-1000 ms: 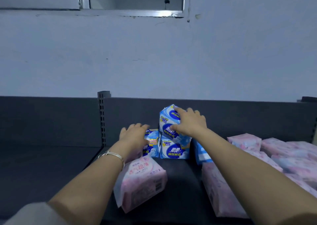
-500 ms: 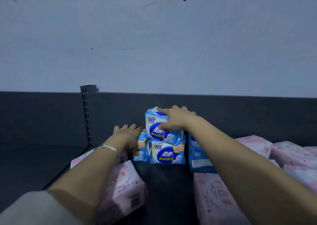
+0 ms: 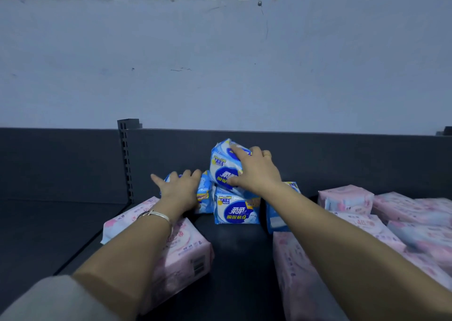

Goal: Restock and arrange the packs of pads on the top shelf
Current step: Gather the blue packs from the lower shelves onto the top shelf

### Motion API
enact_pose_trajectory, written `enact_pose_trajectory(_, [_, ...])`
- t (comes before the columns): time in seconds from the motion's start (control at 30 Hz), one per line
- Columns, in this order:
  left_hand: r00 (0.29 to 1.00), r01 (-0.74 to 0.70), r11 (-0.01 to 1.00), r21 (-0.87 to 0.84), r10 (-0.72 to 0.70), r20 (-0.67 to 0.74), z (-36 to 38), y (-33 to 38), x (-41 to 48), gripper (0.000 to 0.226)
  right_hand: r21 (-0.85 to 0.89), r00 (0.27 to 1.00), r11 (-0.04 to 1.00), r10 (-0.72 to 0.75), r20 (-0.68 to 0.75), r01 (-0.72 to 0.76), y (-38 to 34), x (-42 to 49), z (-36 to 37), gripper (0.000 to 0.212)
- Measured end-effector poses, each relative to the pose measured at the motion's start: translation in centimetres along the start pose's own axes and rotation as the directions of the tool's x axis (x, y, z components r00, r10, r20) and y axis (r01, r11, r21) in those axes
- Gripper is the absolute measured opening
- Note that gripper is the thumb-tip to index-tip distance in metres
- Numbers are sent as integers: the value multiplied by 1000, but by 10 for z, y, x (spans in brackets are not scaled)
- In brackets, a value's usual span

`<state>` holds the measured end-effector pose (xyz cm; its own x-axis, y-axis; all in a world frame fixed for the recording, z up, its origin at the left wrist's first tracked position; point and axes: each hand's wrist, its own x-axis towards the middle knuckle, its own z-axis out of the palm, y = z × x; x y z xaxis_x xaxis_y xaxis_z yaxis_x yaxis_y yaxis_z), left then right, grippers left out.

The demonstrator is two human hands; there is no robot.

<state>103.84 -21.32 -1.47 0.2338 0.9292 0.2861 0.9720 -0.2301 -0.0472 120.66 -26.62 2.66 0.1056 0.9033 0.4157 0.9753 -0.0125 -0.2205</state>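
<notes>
The right hand was clamped over the top blue pack, which sat on the lower blue pack just beneath it on the shelf, the left hand lay flat on the neighbouring pack, so honestly I'd square that stack gently.

Blue packs are white and light blue with dark blue ovals and yellow tags. Pink packs are pale pink, faint flowery print. Shelf dark grey, wall washed-out bluish white, bracelet silver.
</notes>
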Motion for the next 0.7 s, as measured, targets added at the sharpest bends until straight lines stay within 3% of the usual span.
enact_pose_trajectory(0.13, [980, -5, 995, -96, -14, -201, -23, -10, -10, 75, 123, 976, 987, 120, -182, -99, -7, -16, -22, 91])
enact_pose_trajectory(0.27, [969, 10, 974, -225, -66, -240, -55, -28, -24, 83, -71, 925, 964, 223, -308, -256, -24, -42, -44, 88])
enact_pose_trajectory(0.43, [966, -54, 906, -419, -59, -253, -79, -53, -56, 83, -122, 917, 943, 262, -300, -309, -58, -79, -54, 80])
enact_pose_trajectory(0.57, [957, -127, 871, -474, -17, -289, -85, -70, -90, 76, -124, 906, 930, 298, -300, -347, -90, -111, -51, 77])
enact_pose_trajectory(0.7, [981, -89, 798, -596, -32, -190, -84, -80, -118, 81, -20, 914, 940, 325, -244, -340, -111, -143, -50, 76])
